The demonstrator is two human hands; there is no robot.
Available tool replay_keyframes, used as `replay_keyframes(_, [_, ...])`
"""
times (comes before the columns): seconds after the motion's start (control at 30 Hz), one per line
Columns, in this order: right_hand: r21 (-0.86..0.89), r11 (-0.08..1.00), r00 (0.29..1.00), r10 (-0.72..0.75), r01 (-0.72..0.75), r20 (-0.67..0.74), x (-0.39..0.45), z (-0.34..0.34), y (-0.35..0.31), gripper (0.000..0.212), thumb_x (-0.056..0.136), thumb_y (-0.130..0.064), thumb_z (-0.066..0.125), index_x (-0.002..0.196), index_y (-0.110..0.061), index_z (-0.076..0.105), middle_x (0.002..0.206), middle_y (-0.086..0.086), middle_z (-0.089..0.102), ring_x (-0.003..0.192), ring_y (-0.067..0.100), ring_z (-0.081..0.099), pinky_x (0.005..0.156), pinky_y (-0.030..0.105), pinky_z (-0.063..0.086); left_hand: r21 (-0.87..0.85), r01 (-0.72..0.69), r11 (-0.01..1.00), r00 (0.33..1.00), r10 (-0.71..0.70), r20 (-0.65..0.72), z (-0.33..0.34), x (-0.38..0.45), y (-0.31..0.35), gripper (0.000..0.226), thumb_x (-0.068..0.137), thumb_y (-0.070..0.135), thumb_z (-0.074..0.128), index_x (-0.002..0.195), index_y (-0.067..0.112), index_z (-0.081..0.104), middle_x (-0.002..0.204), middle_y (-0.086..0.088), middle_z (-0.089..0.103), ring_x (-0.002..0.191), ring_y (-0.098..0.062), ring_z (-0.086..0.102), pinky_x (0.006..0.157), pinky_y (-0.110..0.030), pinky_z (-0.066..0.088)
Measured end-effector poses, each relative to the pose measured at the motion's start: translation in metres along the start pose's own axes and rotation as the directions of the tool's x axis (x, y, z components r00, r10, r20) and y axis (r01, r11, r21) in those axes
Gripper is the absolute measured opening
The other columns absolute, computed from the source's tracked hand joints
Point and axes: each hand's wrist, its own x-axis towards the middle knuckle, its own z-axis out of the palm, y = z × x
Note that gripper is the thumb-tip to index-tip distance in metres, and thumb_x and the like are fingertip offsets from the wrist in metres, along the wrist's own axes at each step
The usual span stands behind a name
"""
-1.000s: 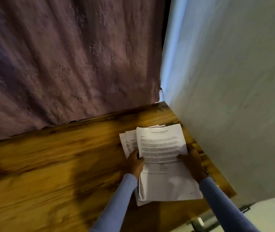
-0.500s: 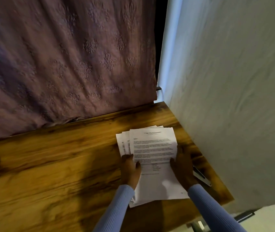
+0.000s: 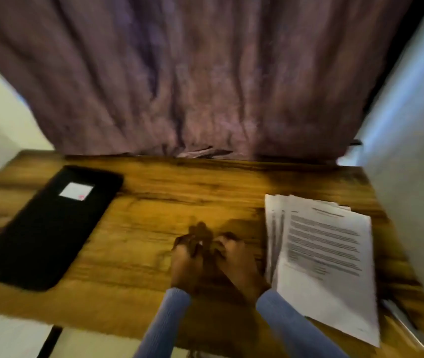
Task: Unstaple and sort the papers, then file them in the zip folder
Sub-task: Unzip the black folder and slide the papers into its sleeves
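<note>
Right, two hands are showing over the wooden table (image 3: 154, 275), both in ribbed blue sleeves. The left hand (image 3: 186, 262) and the right hand (image 3: 236, 259) are sitting close together just left of the papers, fingertips bunched toward each other; the picture is blurring too much there, so I cannot tell whether the fingers are pinching anything or merely curling. One stack of papers (image 3: 327, 262) is lying flat on the table's right side, white printed sheets fanning slightly, with at least three left edges peeking out under the top page. Neither hand is touching that stack. One black zip folder (image 3: 48, 228), a flat rectangle with rounded corners and one small white label on its face, is lying well apart on the table's left side; whether it is zipped I cannot make out, and nothing of its contents is showing. One slim pale object (image 3: 402, 324) is lying beside the stack's near right corner, too smeared to name. Behind, one mauve curtain (image 3: 193, 86) is hanging in soft folds, reaching the table's far edge.
</note>
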Motion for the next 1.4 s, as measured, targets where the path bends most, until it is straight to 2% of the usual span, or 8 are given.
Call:
replay_keyframes(0.2, [0.021,0.994,0.983,-0.107,0.105,0.147,0.044,0.082,-0.086,0.034,0.096,-0.025,0.043,0.128,-0.022,0.051,0.130,0.001,0.052,0.123,0.022,0.043,0.098,0.027,0.032,0.047,0.183,0.982,0.976,-0.176,-0.125,-0.098,0.030,-0.086,0.027,0.089,0.013,0.060,0.113,0.002,0.062,0.114,-0.018,0.060,0.105,-0.032,0.058,0.089,-0.041,0.048])
replay_keyframes(0.4, [0.028,0.964,0.947,-0.266,0.265,0.183,0.091,0.166,-0.181,0.039,0.095,-0.020,0.042,0.133,-0.021,0.046,0.142,0.005,0.040,0.132,0.022,0.034,0.109,0.031,0.029,0.142,0.178,0.974,0.971,-0.150,-0.186,-0.196,0.070,-0.147,0.031,0.092,0.012,0.054,0.122,0.006,0.058,0.130,-0.015,0.049,0.117,-0.029,0.049,0.099,-0.032,0.038])
replay_keyframes(0.6, [-0.093,0.909,0.876,-0.358,0.406,0.324,0.126,0.226,-0.246,0.051,0.100,-0.015,0.030,0.148,-0.017,0.015,0.157,0.000,0.002,0.144,0.017,-0.002,0.118,0.039,0.010,0.553,0.166,0.816,0.970,-0.238,0.059,-0.248,0.099,-0.199,0.080,0.089,0.043,0.055,0.150,0.019,0.009,0.157,-0.013,-0.009,0.144,-0.032,-0.010,0.116,-0.043,0.003])
replay_keyframes(0.73, [-0.176,0.871,0.841,-0.361,0.459,0.403,0.140,0.247,-0.239,0.049,0.089,-0.026,0.029,0.129,-0.012,0.053,0.140,0.005,0.048,0.132,0.021,0.039,0.094,0.044,0.049,0.616,0.116,0.779,0.947,-0.274,0.168,-0.254,0.108,-0.215,0.080,0.091,0.046,0.048,0.151,0.021,0.000,0.155,-0.017,-0.015,0.141,-0.038,-0.016,0.116,-0.048,0.000])
replay_keyframes(0.93, [-0.293,0.825,0.860,-0.384,0.483,0.337,0.130,0.222,-0.207,0.050,0.095,-0.037,0.022,0.125,-0.020,0.058,0.134,-0.003,0.054,0.124,0.016,0.051,0.101,0.034,0.040,0.597,0.064,0.800,0.928,-0.269,0.260,-0.232,0.104,-0.192,0.076,0.094,0.044,0.042,0.151,0.016,0.000,0.154,-0.021,-0.015,0.139,-0.044,-0.018,0.115,-0.050,0.001])
replay_keyframes(1.03, [-0.270,0.866,0.891,-0.339,0.421,0.301,0.120,0.199,-0.173,0.061,0.100,-0.039,0.007,0.126,-0.016,0.058,0.134,-0.001,0.054,0.125,0.016,0.045,0.100,0.030,0.028,0.604,-0.015,0.797,0.921,-0.224,0.319,-0.199,0.095,-0.169,0.080,0.092,0.047,0.045,0.151,0.014,0.002,0.154,-0.024,-0.010,0.138,-0.050,-0.013,0.114,-0.054,0.007])
replay_keyframes(1.2, [-0.194,0.909,0.920,-0.326,0.368,0.218,0.097,0.154,-0.110,0.064,0.100,-0.045,0.010,0.131,-0.008,0.051,0.140,0.007,0.047,0.129,0.025,0.042,0.105,0.029,0.034,0.605,-0.210,0.768,0.856,-0.155,0.494,-0.128,0.081,-0.141,0.096,0.080,0.059,0.054,0.150,0.015,0.005,0.154,-0.025,0.000,0.136,-0.054,-0.010,0.110,-0.062,0.009])
replay_keyframes(1.4, [-0.100,0.951,0.956,-0.289,0.293,0.053,0.060,0.114,-0.043,0.063,0.097,-0.054,0.014,0.136,-0.014,0.044,0.146,-0.004,0.032,0.139,0.011,0.022,0.110,0.030,0.028,0.357,-0.643,0.678,0.645,0.227,0.730,-0.106,0.058,-0.117,0.089,0.082,0.063,0.052,0.149,0.013,0.020,0.153,-0.018,0.021,0.140,-0.048,-0.005,0.109,-0.053,-0.018])
